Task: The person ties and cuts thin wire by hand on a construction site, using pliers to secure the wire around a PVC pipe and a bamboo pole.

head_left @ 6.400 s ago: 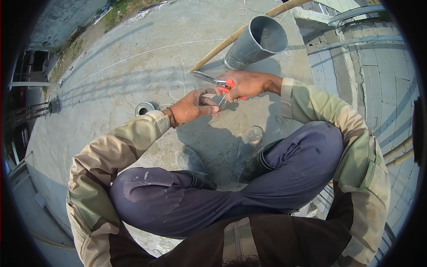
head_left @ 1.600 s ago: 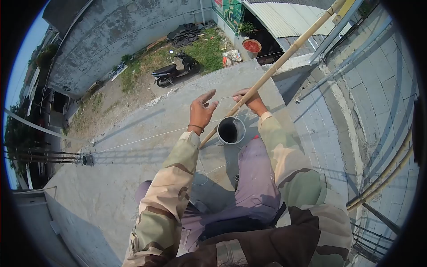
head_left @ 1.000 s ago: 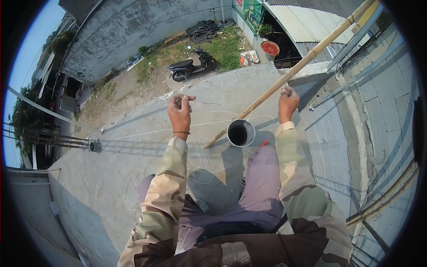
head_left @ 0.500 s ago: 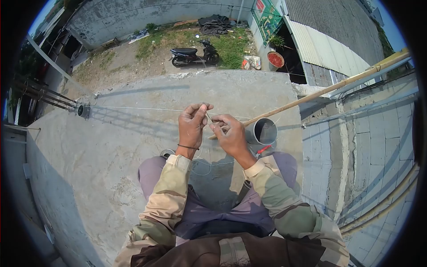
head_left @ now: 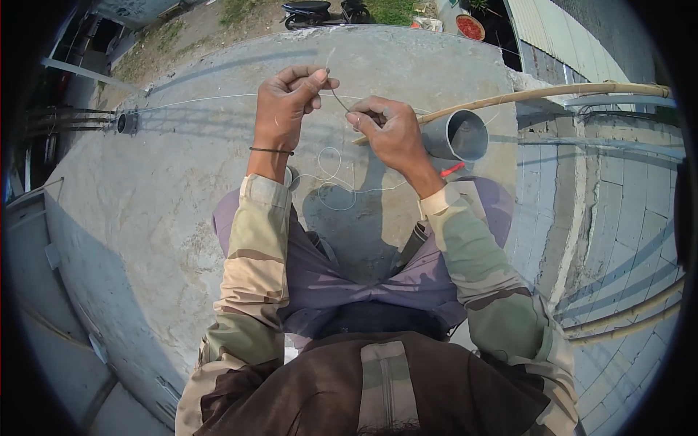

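My left hand (head_left: 282,107) pinches one end of a thin, dark wire (head_left: 339,99) between thumb and forefinger. The other end is pinched by my right hand (head_left: 392,132), lower and to the right, so the wire slants between them. Behind both hands, a taut white string (head_left: 200,99) runs across from the left. Loose loops of string (head_left: 337,190) lie on the concrete below my hands. Just right of my right hand is a wide grey pipe (head_left: 438,138), its mouth facing me, beside a bamboo pole (head_left: 523,94).
A red-handled tool (head_left: 452,169) lies by my right knee. At the far left, a smaller grey pipe (head_left: 126,122) stands near dark rods (head_left: 73,120). A block wall (head_left: 618,218) borders the right side. Beyond the slab's edge are a motorcycle (head_left: 309,13) and a pot (head_left: 470,27).
My view has tilted down. My hands have spread farther apart, with more of the wire showing between them. The string loops on the floor are more visible.
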Available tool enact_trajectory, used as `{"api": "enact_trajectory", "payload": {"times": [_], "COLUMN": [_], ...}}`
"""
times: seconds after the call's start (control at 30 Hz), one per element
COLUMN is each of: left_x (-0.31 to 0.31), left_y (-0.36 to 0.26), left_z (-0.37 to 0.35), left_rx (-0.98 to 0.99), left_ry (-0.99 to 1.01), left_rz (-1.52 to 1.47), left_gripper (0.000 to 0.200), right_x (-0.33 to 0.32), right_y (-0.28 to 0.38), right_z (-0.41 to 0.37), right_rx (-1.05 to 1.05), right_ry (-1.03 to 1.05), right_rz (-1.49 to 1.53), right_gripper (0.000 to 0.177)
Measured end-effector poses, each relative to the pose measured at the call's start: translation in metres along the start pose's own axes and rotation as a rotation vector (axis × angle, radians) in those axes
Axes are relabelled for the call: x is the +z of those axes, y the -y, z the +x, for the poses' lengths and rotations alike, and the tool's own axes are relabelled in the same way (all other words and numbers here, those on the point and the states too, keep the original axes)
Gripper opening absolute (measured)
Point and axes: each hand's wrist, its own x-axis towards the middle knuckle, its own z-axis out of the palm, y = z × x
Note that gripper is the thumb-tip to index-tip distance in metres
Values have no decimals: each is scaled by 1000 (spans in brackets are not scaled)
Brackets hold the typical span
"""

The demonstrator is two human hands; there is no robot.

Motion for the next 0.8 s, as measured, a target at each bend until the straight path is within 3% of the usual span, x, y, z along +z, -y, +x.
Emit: {"api": "enact_trajectory", "payload": {"times": [0.1, 0.43, 0.8], "left_x": [-10, 8, 34], "left_y": [-1, 14, 17], "left_z": [-4, -10, 3], "left_rx": [6, 18, 63], "left_ry": [-52, -57, 4], "left_rz": [30, 45, 36], "left_gripper": [24, 23, 31], "right_x": [6, 4, -22], "right_y": [-1, -2, -10], "right_z": [0, -1, 0], "right_rx": [-42, -116, 63], "right_ry": [52, -94, -38], "right_rz": [68, -63, -20], "right_gripper": [13, 18, 15]}}
